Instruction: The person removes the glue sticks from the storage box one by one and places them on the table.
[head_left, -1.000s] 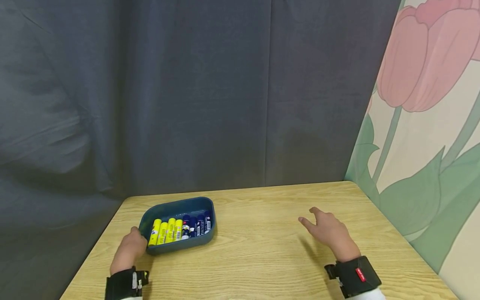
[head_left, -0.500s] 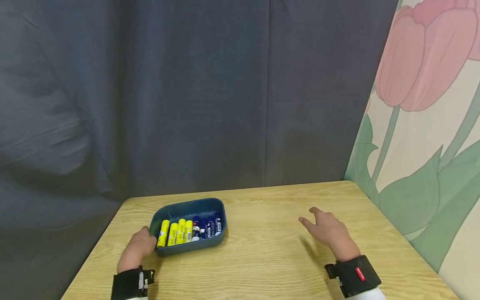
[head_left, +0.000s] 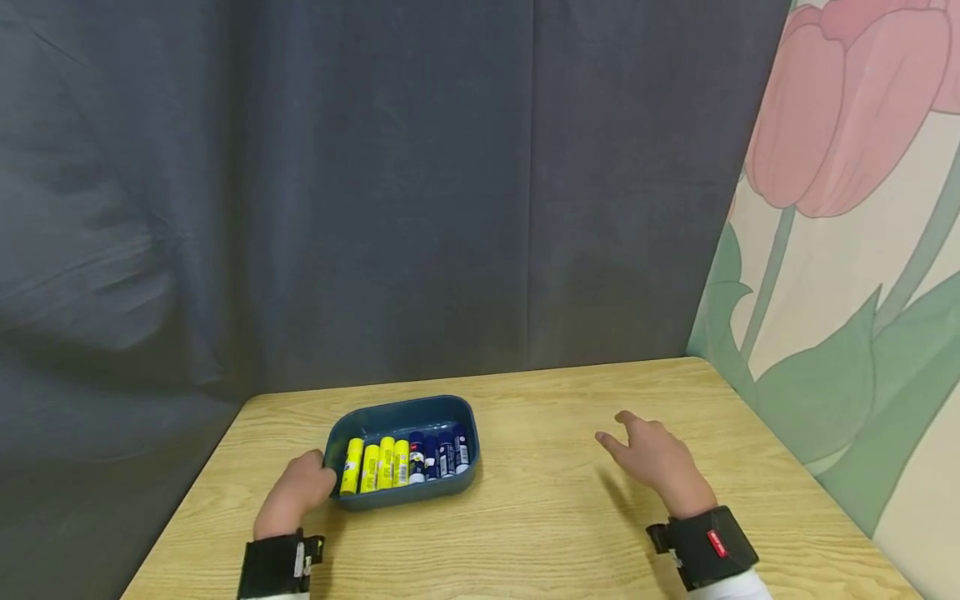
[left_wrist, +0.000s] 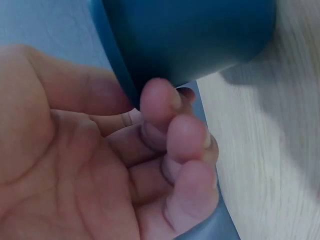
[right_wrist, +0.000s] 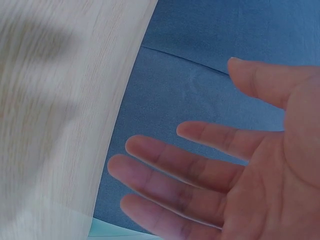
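Left fingers (left_wrist: pixel 192 192) partly hide the gripped tray (head_left: pixel 412 495).

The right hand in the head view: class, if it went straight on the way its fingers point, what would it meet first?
The right hand would probably meet the dark curtain beyond the table, though its height and distance are hard to judge.

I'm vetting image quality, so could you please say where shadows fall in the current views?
Head: a soft shadow on the table beside the right hand; left wrist: a shadow on the table near the blue container; right wrist: soft shadows on the table.
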